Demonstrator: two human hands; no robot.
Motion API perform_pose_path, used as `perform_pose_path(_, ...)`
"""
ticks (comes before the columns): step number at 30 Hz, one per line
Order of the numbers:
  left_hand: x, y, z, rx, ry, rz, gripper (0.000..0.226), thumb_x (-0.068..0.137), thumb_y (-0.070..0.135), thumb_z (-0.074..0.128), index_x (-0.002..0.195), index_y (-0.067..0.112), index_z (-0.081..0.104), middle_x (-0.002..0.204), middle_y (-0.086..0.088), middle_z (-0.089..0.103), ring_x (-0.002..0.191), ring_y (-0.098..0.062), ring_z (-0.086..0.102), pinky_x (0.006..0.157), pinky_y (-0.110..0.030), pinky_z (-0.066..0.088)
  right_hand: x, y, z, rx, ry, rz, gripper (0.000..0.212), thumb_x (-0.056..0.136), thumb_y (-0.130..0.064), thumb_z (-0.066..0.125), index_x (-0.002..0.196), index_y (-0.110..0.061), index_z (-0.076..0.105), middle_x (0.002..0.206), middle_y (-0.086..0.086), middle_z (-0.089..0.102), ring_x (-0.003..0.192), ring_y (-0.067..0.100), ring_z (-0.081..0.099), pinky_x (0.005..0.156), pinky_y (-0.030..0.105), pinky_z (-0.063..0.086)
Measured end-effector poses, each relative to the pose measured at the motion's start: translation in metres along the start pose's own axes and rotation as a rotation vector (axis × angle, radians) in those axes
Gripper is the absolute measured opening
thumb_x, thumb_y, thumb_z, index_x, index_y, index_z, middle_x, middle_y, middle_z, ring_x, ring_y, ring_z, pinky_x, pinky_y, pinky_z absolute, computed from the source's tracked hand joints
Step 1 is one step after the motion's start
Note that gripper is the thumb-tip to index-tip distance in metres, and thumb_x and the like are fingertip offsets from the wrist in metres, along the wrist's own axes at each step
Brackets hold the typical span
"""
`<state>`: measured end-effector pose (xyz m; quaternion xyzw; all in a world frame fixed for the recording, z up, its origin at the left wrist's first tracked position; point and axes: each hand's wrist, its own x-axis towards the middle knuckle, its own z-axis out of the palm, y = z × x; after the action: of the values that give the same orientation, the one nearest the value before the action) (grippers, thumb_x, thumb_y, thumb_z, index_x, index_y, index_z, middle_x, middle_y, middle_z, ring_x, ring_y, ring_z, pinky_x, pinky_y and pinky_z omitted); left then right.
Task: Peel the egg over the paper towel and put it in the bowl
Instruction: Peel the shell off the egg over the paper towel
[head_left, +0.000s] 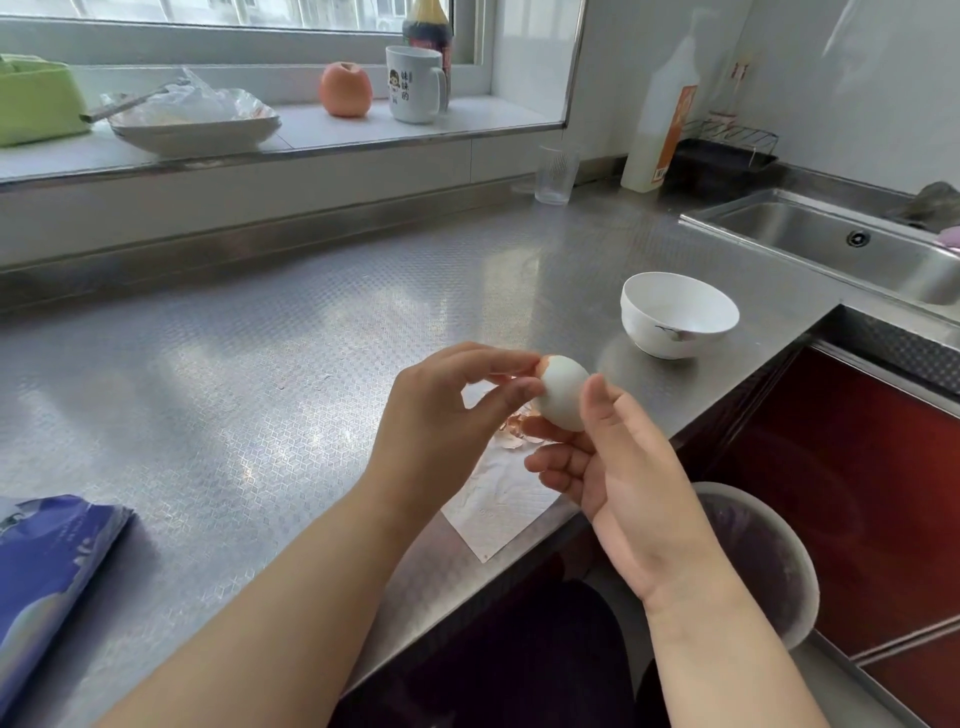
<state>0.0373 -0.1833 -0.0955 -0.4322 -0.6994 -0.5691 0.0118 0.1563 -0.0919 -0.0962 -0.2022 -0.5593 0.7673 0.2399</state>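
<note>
— What were the fingers doing?

— The left hand (441, 415) had its thumb and forefinger pinched on a last patch of brown shell at the top end of the egg (563, 392). The right hand (623, 478) held the egg from below and behind, thumb against its side, curled fingers cupped beneath it.

— And the egg itself?

— Almost bare and white, up in the air between both hands, above the paper towel (498, 509).

— What lay on the towel?

— Bits of brown shell (511, 434), partly hidden by the hands. The towel sat at the front edge of the steel counter (260, 353), one corner reaching the edge.

— Where was the bowl?

— The white bowl (678, 314) stood on the counter beyond the hands, apart from the towel, with nothing visible inside it. The sink (852, 249) was farther back on the right.

— Anything else?

— A blue packet (47, 571) at the counter's left, and a mug (415, 83) and an apple (345, 88) on the windowsill.
</note>
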Motion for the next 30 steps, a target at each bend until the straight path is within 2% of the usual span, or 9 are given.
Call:
perform_pose_path(3, 0.0002, 0.0, 0.0004, 0.016, -0.013, 0.005, 0.017, 0.084, 0.026, 0.073, 0.101, 0.029, 0.077, 0.095, 0.015, 0.074, 0.092, -0.004, 0.067, 0.082, -0.012, 0.045, -0.0016, -0.0006, -0.0004, -0.03, 0.019, -0.021, 0.055, 0.075, -0.044, 0.066, 0.12, -0.016, 0.053, 0.092, 0.011, 0.075, 0.069, 0.018, 0.067, 0.065, 0.025, 0.05)
perform_pose_path(9, -0.0001, -0.0014, 0.0022, 0.05, 0.01, 0.036, 0.015, 0.087, 0.025, 0.071, 0.101, 0.026, 0.077, 0.095, 0.014, 0.074, 0.092, -0.006, 0.067, 0.082, -0.016, 0.049, -0.0014, 0.0, 0.0023, -0.058, 0.069, -0.068, 0.045, 0.077, -0.041, 0.065, 0.114, -0.017, 0.054, 0.087, 0.01, 0.076, 0.066, 0.018, 0.067, 0.062, 0.024, 0.051)
perform_pose_path(14, -0.0018, -0.0025, 0.0054, 0.126, 0.069, 0.106, 0.016, 0.09, 0.025, 0.066, 0.103, 0.026, 0.076, 0.093, 0.011, 0.073, 0.088, -0.004, 0.065, 0.079, -0.014, 0.048, -0.0011, 0.0011, 0.006, -0.035, 0.095, -0.098, 0.045, 0.077, -0.041, 0.066, 0.112, -0.016, 0.055, 0.082, 0.009, 0.075, 0.065, 0.019, 0.068, 0.061, 0.024, 0.05)
perform_pose_path(21, -0.0026, 0.0012, 0.0065, 0.062, 0.121, 0.023, 0.013, 0.089, 0.017, 0.067, 0.095, 0.025, 0.076, 0.089, 0.014, 0.074, 0.085, -0.002, 0.067, 0.079, -0.014, 0.051, 0.0008, 0.0046, 0.0084, -0.041, 0.129, -0.13, 0.051, 0.075, -0.044, 0.066, 0.113, -0.012, 0.056, 0.079, 0.009, 0.075, 0.063, 0.019, 0.068, 0.059, 0.023, 0.049)
perform_pose_path(26, -0.0001, 0.0035, 0.0059, -0.092, 0.098, -0.107, 0.015, 0.091, 0.012, 0.066, 0.088, 0.024, 0.074, 0.084, 0.015, 0.074, 0.083, 0.001, 0.068, 0.079, -0.011, 0.05, 0.0051, 0.0047, 0.0048, 0.047, 0.101, -0.044, 0.049, 0.081, -0.043, 0.059, 0.112, -0.005, 0.061, 0.072, 0.008, 0.07, 0.057, 0.016, 0.063, 0.055, 0.022, 0.047)
perform_pose_path(30, 0.0018, 0.0011, 0.0044, -0.194, 0.088, -0.13, 0.014, 0.094, 0.009, 0.061, 0.091, 0.018, 0.07, 0.084, 0.009, 0.074, 0.081, -0.008, 0.071, 0.081, -0.028, 0.057, 0.0073, 0.0032, 0.0025, 0.193, 0.048, 0.091, 0.041, 0.083, -0.043, 0.058, 0.101, -0.008, 0.067, 0.066, 0.005, 0.066, 0.052, 0.013, 0.059, 0.051, 0.021, 0.048)
